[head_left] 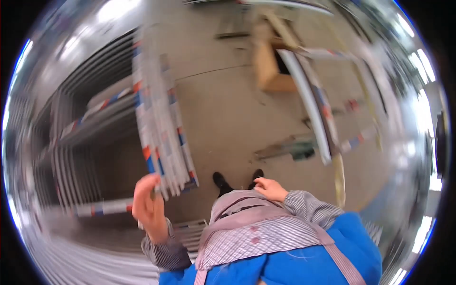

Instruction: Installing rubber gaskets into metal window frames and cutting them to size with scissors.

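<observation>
My left hand (149, 205) is raised beside the near end of a stack of long white frame profiles (164, 128) with red and blue patterned strips. Its fingers are loosely bent, and a gap shows between them and the thumb; nothing can be made out in it. My right hand (271, 189) hovers in front of my pinkish apron (247, 209), fingers loosely curved and holding nothing visible. Both hands come out of striped grey sleeves. Motion smears much of the picture.
Racked white frames (80, 175) fill the left side. Ahead to the right, an open cardboard box (278, 83) stands beside a long white profile (306, 104) on a stand. A green tool-like object (301, 148) lies near it. My black shoes (221, 179) are on the brown floor (218, 123).
</observation>
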Available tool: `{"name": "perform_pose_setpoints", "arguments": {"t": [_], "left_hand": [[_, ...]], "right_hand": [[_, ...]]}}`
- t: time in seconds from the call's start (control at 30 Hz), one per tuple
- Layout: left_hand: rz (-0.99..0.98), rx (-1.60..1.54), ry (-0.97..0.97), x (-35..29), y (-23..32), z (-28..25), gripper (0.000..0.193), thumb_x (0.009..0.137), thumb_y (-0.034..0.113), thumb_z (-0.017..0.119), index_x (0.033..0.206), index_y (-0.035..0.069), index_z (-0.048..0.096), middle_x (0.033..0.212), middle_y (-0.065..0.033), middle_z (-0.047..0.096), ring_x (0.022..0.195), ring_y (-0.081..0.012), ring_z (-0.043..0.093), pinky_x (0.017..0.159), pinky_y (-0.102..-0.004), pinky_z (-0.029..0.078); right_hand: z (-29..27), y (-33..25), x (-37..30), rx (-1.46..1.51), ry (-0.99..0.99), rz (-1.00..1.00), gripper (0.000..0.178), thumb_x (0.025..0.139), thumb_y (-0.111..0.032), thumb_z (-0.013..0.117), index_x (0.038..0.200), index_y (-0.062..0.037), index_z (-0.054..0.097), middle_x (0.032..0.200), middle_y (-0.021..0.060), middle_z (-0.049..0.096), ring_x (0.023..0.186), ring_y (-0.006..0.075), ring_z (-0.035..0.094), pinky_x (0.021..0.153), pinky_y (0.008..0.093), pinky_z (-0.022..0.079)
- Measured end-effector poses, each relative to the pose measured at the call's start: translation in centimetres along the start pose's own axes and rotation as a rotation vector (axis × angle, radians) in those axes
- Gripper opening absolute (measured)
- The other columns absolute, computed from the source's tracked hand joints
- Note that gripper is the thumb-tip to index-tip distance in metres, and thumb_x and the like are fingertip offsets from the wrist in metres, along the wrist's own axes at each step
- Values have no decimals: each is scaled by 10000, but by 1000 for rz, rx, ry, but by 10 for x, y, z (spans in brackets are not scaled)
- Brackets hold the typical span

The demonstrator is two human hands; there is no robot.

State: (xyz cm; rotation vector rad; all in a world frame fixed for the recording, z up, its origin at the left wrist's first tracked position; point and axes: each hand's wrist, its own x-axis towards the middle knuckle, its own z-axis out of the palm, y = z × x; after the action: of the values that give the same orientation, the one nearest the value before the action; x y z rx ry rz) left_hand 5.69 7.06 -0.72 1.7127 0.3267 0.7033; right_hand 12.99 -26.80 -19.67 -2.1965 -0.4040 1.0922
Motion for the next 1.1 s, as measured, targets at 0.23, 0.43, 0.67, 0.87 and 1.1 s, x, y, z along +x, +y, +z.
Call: {"name": "perform_pose_setpoints", "arguments": {"t": [0.23,0.43,0.67,0.87,1.1], "left_hand": [[548,-980,-1416,8,101,124,612,842,387,573,1253,-43,428,1116,-268,550,951,-383,575,876,-518,374],[112,-1455,-1891,-59,144,163,821,834,492,541,1348,-75,244,1207,-354,430,1088,-478,467,931,-593,269],[71,-1782,-2258,-186,204,214,836,853,541,468,1441,134,36,1283,-387,307,1199,-522,323,963,-634,163],[51,-1932,-2522,-331,261,280,966,787,621,506,1433,62,54,1317,-372,279,1239,-498,281,984,-610,151],[986,-1097,-3084,-453,376,370,558,877,491,458,1157,13,528,1241,-247,456,1124,-388,428,922,-510,287]], "right_hand": [[48,62,-96,312,272,356,416,853,-308,547,1149,-18,518,1028,138,627,952,250,596,839,320,454],[78,105,-181,624,692,487,412,846,-293,551,1134,0,524,989,129,640,950,258,593,835,333,450],[170,184,-304,787,952,570,406,834,-288,581,1113,4,540,942,135,645,911,227,608,806,313,459],[284,279,-419,882,1241,704,379,809,-260,594,1070,14,566,879,118,640,793,182,603,710,299,473],[300,303,-526,1081,1651,789,317,806,-205,585,1015,33,584,782,103,640,696,142,595,623,284,478]]}}
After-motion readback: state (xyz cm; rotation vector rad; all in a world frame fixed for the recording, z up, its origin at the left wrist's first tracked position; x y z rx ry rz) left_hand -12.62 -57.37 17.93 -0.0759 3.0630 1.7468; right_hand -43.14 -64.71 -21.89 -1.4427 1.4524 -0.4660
